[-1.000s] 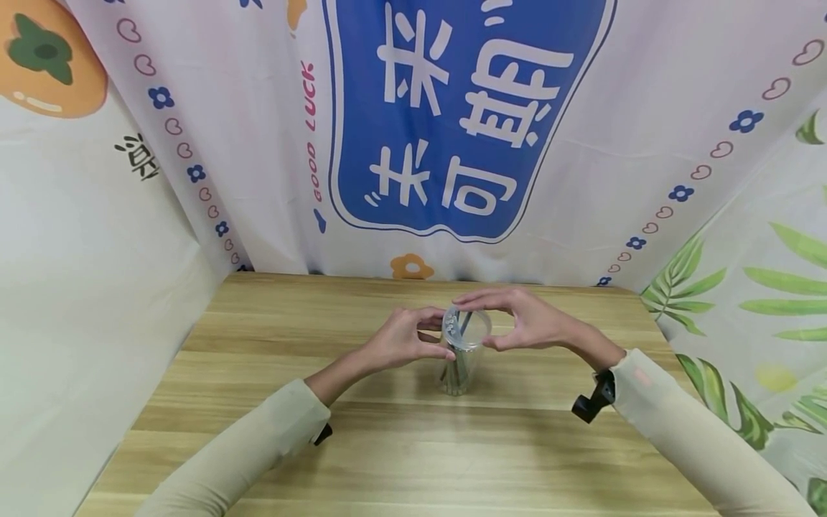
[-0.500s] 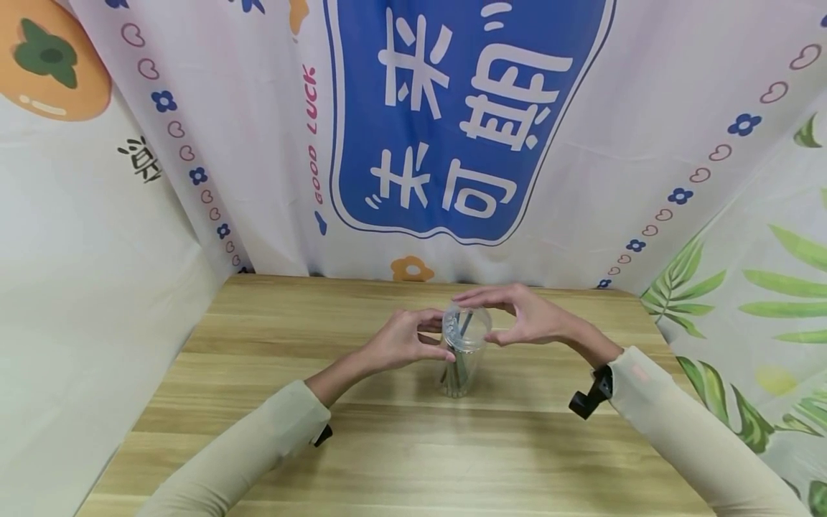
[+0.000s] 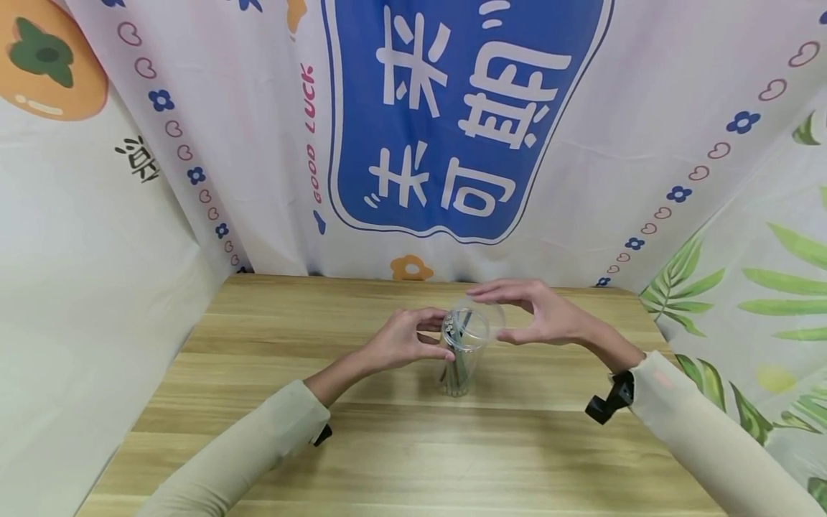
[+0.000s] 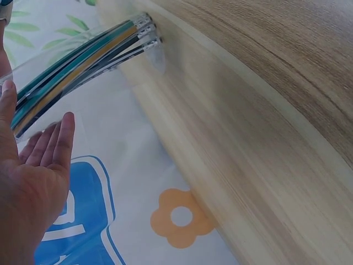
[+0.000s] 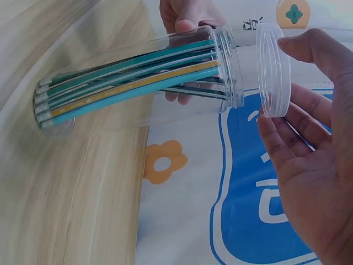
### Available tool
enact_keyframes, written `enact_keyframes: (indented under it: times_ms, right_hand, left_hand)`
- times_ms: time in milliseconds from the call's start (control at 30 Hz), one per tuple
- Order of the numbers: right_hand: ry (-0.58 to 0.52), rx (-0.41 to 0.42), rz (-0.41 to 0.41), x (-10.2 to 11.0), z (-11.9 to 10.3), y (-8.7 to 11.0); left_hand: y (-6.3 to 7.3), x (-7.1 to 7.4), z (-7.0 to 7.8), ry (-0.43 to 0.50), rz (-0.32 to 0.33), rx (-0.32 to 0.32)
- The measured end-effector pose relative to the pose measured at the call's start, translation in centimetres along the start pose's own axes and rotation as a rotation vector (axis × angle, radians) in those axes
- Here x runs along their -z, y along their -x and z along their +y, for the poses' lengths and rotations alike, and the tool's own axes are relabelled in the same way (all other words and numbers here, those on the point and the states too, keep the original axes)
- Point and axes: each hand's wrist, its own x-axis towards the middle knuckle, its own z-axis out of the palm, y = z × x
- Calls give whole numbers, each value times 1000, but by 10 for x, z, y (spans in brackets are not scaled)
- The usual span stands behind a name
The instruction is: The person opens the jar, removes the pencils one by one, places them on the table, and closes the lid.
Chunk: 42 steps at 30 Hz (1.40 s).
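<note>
A tall clear plastic jar (image 3: 472,364) stands on the wooden table with several pencils (image 5: 132,88) inside. The pencils are teal, light blue, dark and yellow-orange, leaning to one side of the jar. My left hand (image 3: 407,341) holds the jar near its top, thumb in front and fingers behind. Between the thumb and fingers of my right hand (image 3: 545,316) is a round clear lid (image 5: 274,72), held by its edge. In the right wrist view a narrow gap separates the lid from the jar's threaded mouth (image 5: 231,66). The left wrist view shows the left palm (image 4: 41,187) beside the jar.
The wooden table (image 3: 388,452) ends at a hanging cloth (image 3: 284,215) with a blue panel and an orange flower. More printed cloth (image 3: 762,287) hangs at the right, and a pale one (image 3: 97,273) at the left. Each wrist wears a small black camera.
My right hand has lifted the lid off the jar's mouth and shifted it slightly up and to the right. The left hand and jar stay in place.
</note>
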Motion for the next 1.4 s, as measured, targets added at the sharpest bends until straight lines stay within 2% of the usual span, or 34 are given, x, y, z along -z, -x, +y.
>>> enact_keyframes:
  times_ms: [133,333,533,800,900,1133,1400]
  right_hand:
    - [-5,5,15,2,-2,10]
    - [43,28,57,8,-2,28]
    - [43,-23,80,13,-5,47]
    - [163,-22,98,8,1,73]
    - [134,-35,92,3,5,81]
    - [78,-126,69,-20,12,93]
    - [138,-99,34,-58,30,100]
  left_hand:
    - [0,0,0,6,-1,5]
    - [0,0,1,10,2,4]
    - [-2,-1,3,-7,1,-1]
    - [-2,0,4,-10,10,-7]
    - [-3,-1,3,-2,11,-6]
    - [-2,0,2,7,16,0]
    - [-1,-1,0,5,14,-4]
